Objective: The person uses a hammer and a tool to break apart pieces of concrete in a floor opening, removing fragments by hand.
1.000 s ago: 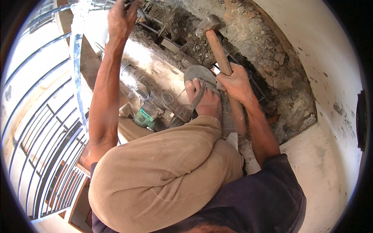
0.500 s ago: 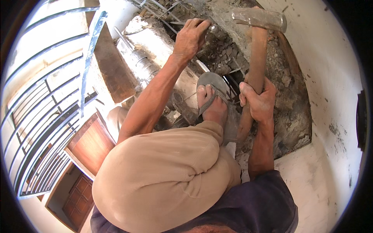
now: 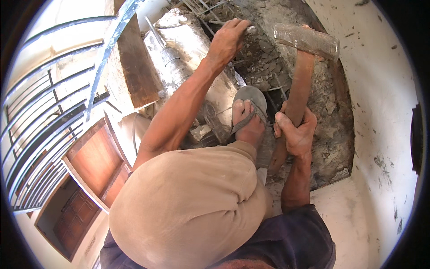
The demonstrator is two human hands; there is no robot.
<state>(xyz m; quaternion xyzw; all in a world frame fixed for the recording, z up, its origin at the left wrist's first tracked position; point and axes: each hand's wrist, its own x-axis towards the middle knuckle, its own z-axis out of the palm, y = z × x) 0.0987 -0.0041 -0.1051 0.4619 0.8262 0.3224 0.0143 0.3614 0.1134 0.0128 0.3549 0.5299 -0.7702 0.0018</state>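
My right hand (image 3: 295, 130) is wrapped round the wooden handle of a sledgehammer (image 3: 299, 89). Its worn metal head (image 3: 307, 41) is raised at the upper right, above broken concrete. Farther left, my left hand (image 3: 229, 41) is closed over the rubble, with a small shiny tip (image 3: 251, 29) showing beside its fingers. Most of what it grips is hidden. Between my hands lies a dark hole with loose rubble (image 3: 268, 71) and thin steel bars (image 3: 274, 88). My sandalled foot (image 3: 248, 119) rests at the near edge of this hole.
A rough concrete beam (image 3: 188, 49) with a grey pipe (image 3: 170, 57) runs left of my left hand. Beyond it stand a wooden post (image 3: 136, 67) and a metal railing (image 3: 67, 80). A white wall (image 3: 376, 89) closes off the right. Reinforcing bars (image 3: 201, 11) stick out at the far end.
The view has shifted slightly. The hammer head sits a little farther right and lower in the picture, its handle more tilted. Both hands keep their grips.
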